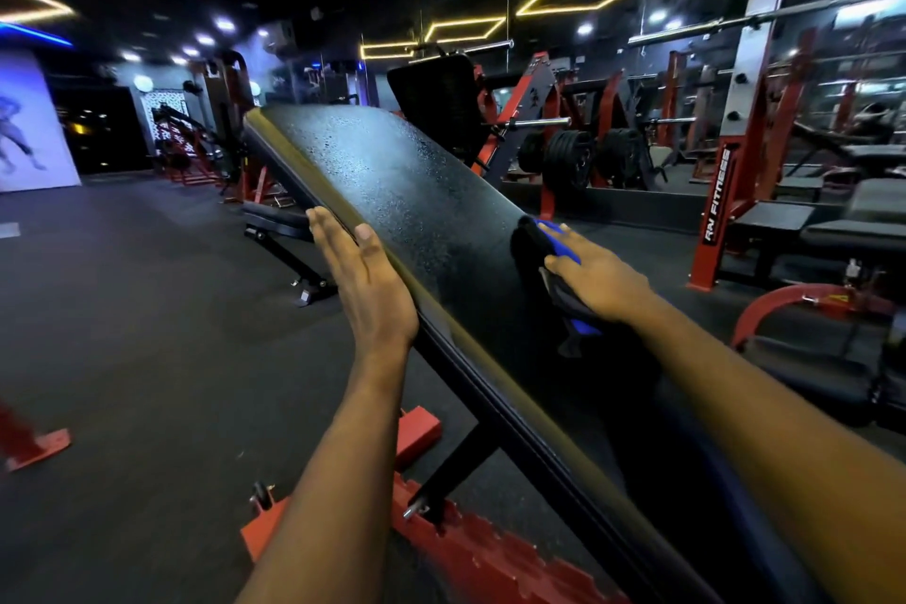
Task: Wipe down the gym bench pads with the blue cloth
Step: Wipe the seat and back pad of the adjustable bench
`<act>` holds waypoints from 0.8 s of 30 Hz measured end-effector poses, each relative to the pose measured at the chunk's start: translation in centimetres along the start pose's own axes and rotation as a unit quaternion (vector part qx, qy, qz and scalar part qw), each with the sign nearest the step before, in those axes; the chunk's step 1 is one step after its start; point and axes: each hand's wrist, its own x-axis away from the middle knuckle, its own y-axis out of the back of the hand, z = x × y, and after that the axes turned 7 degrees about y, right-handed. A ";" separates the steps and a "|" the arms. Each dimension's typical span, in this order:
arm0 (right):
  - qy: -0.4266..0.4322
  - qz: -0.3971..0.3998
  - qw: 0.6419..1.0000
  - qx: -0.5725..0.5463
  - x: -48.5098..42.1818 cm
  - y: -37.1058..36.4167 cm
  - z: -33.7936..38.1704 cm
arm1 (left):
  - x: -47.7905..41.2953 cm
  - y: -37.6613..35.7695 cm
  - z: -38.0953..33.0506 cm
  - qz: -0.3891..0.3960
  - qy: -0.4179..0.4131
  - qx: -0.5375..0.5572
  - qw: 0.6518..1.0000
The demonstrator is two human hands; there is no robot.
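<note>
Fingers of the right hand are bent over the blue cloth and hold it bunched up against the bench pad, near the pad's right edge and about halfway up its slope. The left hand holds nothing. Its fingers are straight and lie along the pad's left side, with the thumb resting on top. The pad is long, black and tilted, with its high end far from the person. Lots of little wet drops sit on the upper half, so I think that part is not wiped yet. To do this step well, the right hand should spread the cloth flat, not in a lump, so more of it touches the pad. It should go in long strokes from side to side, each one a bit higher, until the drops are gone. The left hand can steady the pad so it does not wobble. The pad's edges need a wipe too. Another bench stands near and may need the cloth later.
</note>
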 end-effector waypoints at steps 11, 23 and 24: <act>0.177 0.021 0.984 0.016 10.8 -1.9 7.0 | 0.4 1.4 -0.9 0.040 0.012 -0.015 0.999; 0.194 0.010 0.979 0.059 6.1 -4.0 12.0 | -1.1 4.9 -0.3 0.103 0.037 0.035 0.993; 0.197 0.000 0.979 0.058 7.1 -4.0 11.4 | -1.1 5.0 -0.5 0.102 0.040 0.025 0.994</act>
